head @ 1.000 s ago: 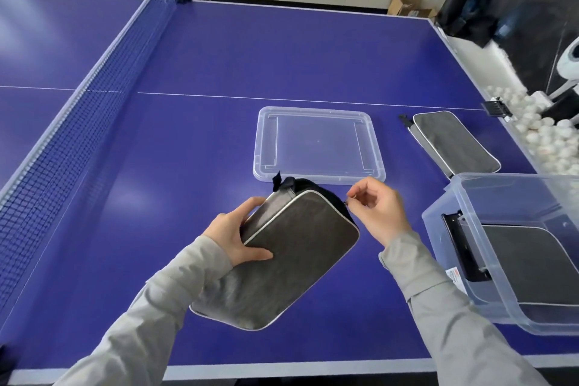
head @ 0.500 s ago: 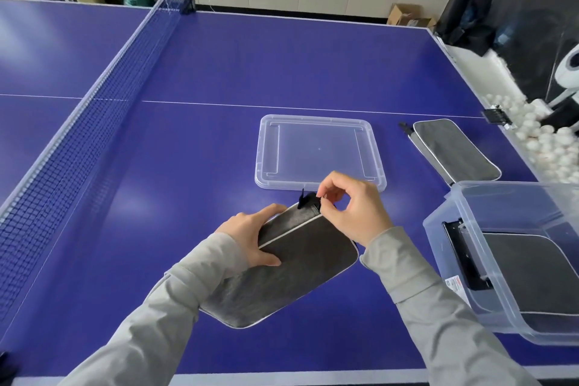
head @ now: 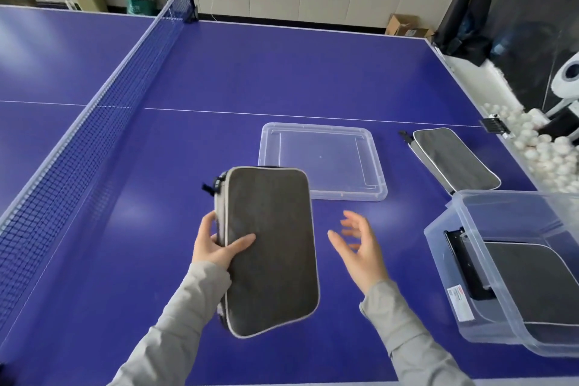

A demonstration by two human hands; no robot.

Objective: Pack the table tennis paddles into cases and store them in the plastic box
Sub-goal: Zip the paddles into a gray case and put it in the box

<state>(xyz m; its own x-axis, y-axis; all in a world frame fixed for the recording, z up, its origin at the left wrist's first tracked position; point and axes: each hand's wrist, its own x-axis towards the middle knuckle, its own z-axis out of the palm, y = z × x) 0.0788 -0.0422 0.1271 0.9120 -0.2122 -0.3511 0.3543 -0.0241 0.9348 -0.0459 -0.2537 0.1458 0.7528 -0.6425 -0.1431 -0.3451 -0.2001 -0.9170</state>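
Note:
My left hand [head: 216, 244] grips a grey paddle case [head: 272, 254] by its left edge and holds it lifted above the blue table, long side pointing away from me. A black zipper pull shows at the case's upper left corner. To the right of the case, my right hand [head: 357, 247] hovers open with fingers spread, touching nothing. At the right stands the clear plastic box [head: 445, 263], with another grey case [head: 539, 288] lying inside it. A third grey case [head: 454, 160] rests on the table behind the box.
The box's clear lid [head: 322, 160] lies flat on the table beyond the held case. The net [head: 94, 122] runs along the left. A trough of several white balls [head: 551, 160] lines the table's right edge.
My right hand pulled the zipper along the case, then let go and moved away to the right. My left hand turned the case upright and lifted it off the table.

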